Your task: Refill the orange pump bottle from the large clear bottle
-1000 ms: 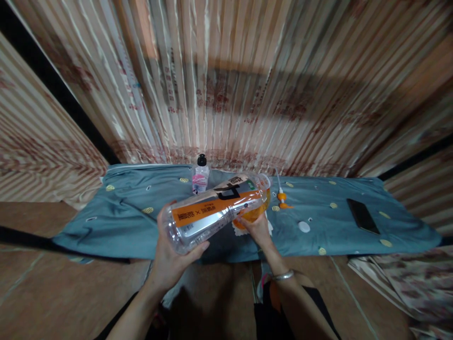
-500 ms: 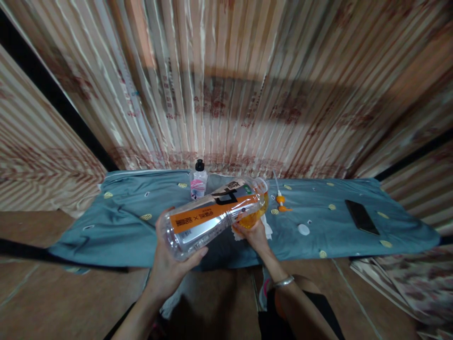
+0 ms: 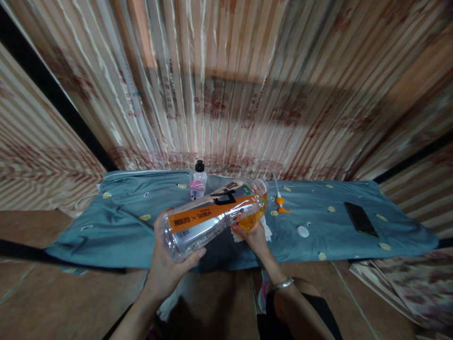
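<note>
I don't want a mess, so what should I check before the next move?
1. Left hand holding the big bottle: ok, around its bottom end.
2. Right hand holding the orange bottle: ok.
3. Bottle mouths lined up: cannot tell, the big bottle blocks the view.
4. Small bottle standing up: ok, its black top is on.
5. Phone away from the bottles: ok, far off to the right.

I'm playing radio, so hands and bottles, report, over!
Left hand gripping big bottle, tilted. Right hand holding amber bottle, partly hidden. Pump and phone lie to the right.
</note>
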Motion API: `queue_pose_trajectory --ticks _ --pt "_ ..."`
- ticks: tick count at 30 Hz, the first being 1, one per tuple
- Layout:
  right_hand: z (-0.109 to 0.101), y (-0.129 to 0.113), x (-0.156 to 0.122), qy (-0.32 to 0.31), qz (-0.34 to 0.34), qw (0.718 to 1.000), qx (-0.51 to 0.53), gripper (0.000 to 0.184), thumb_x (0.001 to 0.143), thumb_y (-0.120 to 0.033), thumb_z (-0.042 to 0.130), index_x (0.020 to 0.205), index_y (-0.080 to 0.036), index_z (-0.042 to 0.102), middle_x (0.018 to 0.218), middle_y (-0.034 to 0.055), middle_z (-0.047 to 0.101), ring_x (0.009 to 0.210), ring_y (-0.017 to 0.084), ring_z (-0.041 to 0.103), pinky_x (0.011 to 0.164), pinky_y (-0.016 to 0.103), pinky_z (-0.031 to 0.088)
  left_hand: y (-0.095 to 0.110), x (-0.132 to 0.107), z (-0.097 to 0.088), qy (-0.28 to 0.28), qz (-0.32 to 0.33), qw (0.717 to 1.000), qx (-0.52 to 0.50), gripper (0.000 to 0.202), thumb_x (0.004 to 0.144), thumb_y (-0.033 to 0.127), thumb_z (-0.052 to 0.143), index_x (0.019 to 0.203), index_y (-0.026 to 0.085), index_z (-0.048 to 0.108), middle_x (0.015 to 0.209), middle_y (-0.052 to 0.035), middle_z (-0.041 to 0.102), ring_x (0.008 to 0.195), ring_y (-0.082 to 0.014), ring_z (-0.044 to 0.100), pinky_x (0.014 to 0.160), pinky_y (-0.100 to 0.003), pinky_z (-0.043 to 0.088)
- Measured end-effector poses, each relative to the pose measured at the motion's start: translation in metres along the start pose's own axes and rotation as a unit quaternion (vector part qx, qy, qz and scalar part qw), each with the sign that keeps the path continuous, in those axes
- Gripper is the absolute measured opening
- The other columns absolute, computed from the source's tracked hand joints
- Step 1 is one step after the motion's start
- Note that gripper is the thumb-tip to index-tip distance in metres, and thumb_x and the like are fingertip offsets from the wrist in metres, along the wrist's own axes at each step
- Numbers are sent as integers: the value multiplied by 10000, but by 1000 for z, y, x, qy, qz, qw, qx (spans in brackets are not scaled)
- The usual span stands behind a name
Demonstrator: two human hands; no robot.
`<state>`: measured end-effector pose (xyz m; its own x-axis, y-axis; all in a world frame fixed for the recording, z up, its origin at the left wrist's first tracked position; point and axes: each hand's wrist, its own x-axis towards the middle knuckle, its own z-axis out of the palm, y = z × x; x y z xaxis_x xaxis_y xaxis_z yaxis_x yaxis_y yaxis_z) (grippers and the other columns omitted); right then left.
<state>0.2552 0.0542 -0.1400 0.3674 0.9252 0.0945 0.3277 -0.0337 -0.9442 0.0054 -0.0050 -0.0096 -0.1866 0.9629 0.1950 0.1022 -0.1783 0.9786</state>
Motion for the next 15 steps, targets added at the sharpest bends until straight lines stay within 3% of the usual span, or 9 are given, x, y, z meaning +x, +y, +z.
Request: queue_pose_trajectory --ticks 4,15 --pt "-1 3 -1 2 -25 1000 9 817 564 -560 881 1230 -206 570 1036 103 781 1020 346 747 870 462 601 -3 3 -4 -14 3 1000 5 938 615 385 895 1386 220 386 1272 -121 663 1235 -339 674 1117 -519 508" --pt "1 2 -1 -7 -28 999 25 861 599 -590 873 1283 -186 538 1082 135 773 1045 359 741 894 479 605 -4 6 -10 -35 -3 999 24 950 639 378 892 1400 213 347 1323 -140 643 1262 -328 664 1125 -507 506"
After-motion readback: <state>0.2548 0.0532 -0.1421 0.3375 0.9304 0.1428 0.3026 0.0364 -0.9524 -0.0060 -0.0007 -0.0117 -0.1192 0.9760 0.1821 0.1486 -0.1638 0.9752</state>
